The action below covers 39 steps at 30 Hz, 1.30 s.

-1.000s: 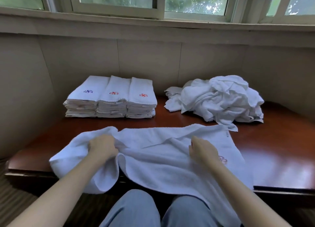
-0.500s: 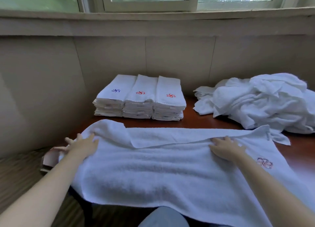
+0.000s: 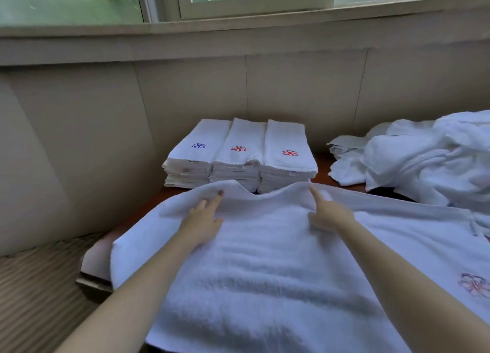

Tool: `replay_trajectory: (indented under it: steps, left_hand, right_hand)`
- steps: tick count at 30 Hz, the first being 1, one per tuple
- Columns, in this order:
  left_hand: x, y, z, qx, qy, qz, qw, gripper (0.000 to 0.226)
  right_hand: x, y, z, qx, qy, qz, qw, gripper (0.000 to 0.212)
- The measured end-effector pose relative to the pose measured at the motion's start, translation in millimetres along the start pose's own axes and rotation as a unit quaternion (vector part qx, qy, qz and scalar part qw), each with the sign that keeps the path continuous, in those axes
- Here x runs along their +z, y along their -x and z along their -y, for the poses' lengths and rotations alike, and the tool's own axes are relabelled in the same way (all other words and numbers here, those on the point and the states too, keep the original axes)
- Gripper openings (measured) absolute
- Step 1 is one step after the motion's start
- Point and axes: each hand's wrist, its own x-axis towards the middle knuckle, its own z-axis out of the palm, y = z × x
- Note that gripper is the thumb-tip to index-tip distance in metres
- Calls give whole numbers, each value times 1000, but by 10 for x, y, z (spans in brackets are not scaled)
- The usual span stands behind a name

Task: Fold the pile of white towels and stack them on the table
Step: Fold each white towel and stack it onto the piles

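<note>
A white towel (image 3: 265,273) lies spread across the front of the brown table (image 3: 95,257), with a red and blue flower emblem (image 3: 474,285) near its right end. My left hand (image 3: 204,220) and my right hand (image 3: 328,214) rest on its far edge. That edge is raised in a hump at each hand, and the thumbs are hidden under the cloth. Behind the towel stand three side-by-side stacks of folded towels (image 3: 238,153). A loose pile of white towels (image 3: 424,161) lies at the back right.
A beige wall panel and a window sill run close behind the table. The table's left corner overhangs a striped floor (image 3: 34,286) at the lower left. A strip of bare tabletop (image 3: 320,164) shows between the stacks and the pile.
The bunched towel has been spread flat over the table. Both hands have moved inward from its outer parts to the middle of the far edge, which is now lifted. The view has shifted left and closer.
</note>
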Motion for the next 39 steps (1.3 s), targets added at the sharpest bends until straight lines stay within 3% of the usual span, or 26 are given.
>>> replay_trajectory:
  steps: [2,5,8,11,13,15,17,19,23,26,29,32,36,39]
  left_hand:
    - [-41,-92,79,-98,-34,22,994,60]
    - [-38,-108,195,-172,-84,29,981,59]
    - [20,56,262,-148,-100,17,984,58]
    - [25,338,444,-111,-115,60,985,54]
    - [-58,546,634,-124,-117,75,983,51]
    - [-154,755,803,-127,-141,65,980,49]
    - [-242,925,972,-117,-177,47,976,48]
    - [-382,1048,1117,-124,-215,59,967,52]
    - [-677,1173,1201,-189,-283,182,922,78]
    - [-773,1116,1075,-196,-329,230,895,70]
    - [-708,845,712,-96,-279,126,947,52]
    - [-479,522,241,-27,-161,61,985,46]
    - [-321,113,-183,-85,-95,28,991,44]
    - [-354,-162,-254,-57,-159,54,984,23]
  right_hand:
    - [67,-70,-54,43,28,-46,998,47]
    - [268,-108,-169,39,60,-134,988,38]
    - [292,-134,-217,-6,47,-131,990,36]
    - [232,-107,-186,-3,39,-83,996,40]
    - [206,-14,-69,48,89,-56,993,36]
    - [218,154,135,59,177,-83,979,29]
    - [330,336,332,-7,163,-126,978,24]
    - [431,481,421,-96,75,-117,986,25]
    - [291,630,229,-188,-32,13,982,37]
    - [120,696,-170,-120,-52,-14,991,34]
    - [-10,821,-784,8,-2,-90,996,32]
    - [-64,993,-1212,63,3,-127,990,30]
    - [-247,897,-1339,133,82,-96,983,42]
    - [-269,716,-1283,134,142,-108,975,24]
